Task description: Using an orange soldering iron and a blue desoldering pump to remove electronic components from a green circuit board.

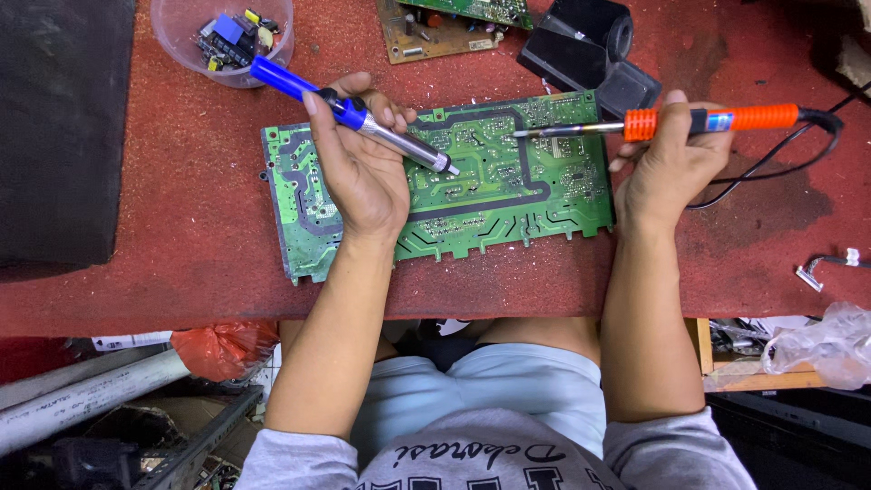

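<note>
Lying flat near the front edge of the red bench (181, 227), the green circuit board (435, 181) has its long axis left to right. The left hand (363, 168) wraps its fingers around a blue desoldering pump (354, 113), tip pointing down-right onto the board. The right hand (671, 163) pinches an orange soldering iron (671, 122), tip pointing left.

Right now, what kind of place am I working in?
Probably an electronics repair bench: a green circuit board lies on the red worktop, your right hand holds a soldering iron, your left hand a desoldering pump.
</note>
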